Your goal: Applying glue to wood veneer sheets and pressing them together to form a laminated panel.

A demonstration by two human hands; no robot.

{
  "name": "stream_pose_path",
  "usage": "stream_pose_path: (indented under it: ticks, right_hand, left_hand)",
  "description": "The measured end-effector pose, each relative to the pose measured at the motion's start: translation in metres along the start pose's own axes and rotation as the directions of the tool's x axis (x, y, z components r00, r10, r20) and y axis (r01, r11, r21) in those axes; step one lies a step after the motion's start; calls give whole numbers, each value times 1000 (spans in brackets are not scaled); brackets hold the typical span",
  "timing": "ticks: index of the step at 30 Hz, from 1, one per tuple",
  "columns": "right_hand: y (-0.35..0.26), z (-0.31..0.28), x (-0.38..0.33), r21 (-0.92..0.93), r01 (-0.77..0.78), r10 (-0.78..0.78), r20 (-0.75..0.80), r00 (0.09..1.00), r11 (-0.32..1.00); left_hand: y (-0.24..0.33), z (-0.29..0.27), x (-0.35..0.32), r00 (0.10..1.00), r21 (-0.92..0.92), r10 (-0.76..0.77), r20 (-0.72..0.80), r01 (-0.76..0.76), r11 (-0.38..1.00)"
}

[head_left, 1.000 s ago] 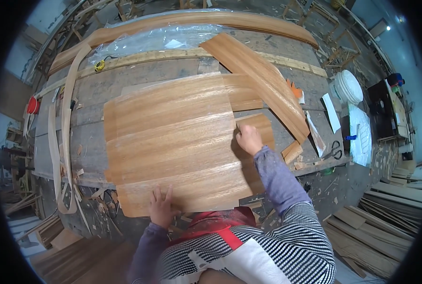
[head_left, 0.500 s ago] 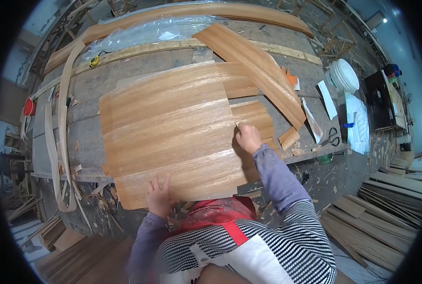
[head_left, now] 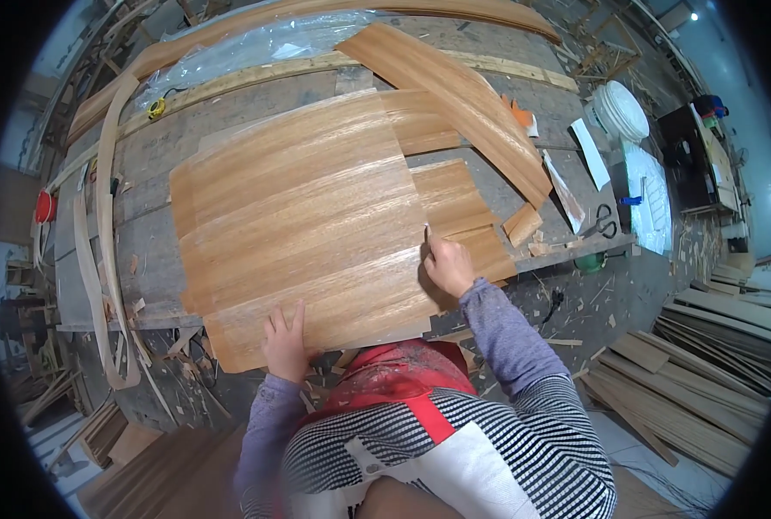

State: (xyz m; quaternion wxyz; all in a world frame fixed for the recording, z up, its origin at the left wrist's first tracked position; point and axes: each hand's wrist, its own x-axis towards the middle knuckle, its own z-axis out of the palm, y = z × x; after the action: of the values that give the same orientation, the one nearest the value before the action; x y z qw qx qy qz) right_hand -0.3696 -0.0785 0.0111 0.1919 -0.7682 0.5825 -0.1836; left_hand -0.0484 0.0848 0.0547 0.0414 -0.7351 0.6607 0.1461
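Note:
A broad sheet of striped wood veneer (head_left: 308, 212) lies across the near part of the workbench. My left hand (head_left: 286, 343) rests on its near edge, fingers spread. At the sheet's right edge is my right hand (head_left: 449, 266), closed, with thumb and forefinger brought together at the edge. What it pinches, if anything, is too small to make out. Further veneer pieces (head_left: 452, 192) stick out from under that right edge. Beyond them a long veneer strip (head_left: 455, 95) lies slantwise, with a small veneer offcut (head_left: 521, 223) near its lower end.
Black-handled scissors (head_left: 604, 222) lie at the bench's right edge, near white strips (head_left: 590, 154). A white bucket (head_left: 617, 112) stands behind. On the left are a yellow tape measure (head_left: 156, 109) and curled veneer strips (head_left: 107, 199). Clear plastic film (head_left: 256, 65) covers the far side.
My right hand has moved a little toward me along the sheet's right edge. My left hand keeps its place on the sheet. The whole view has shifted slightly.

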Motion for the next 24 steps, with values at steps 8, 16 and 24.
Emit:
stream_pose_path:
  ticks: [8,16,24]
  right_hand:
    - [8,-13,-3,17,-112,113,-92,989,994]
    - [17,-3,16,7,-49,49,-17,999,999]
    - [18,2,-4,-76,-80,83,37,996,994]
  left_hand:
    - [-3,3,-5,1000,33,-7,11,7,999]
    - [-3,6,-4,1000,53,18,-3,-17,998]
    - [0,1,-2,1000,32,21,-4,-21,999]
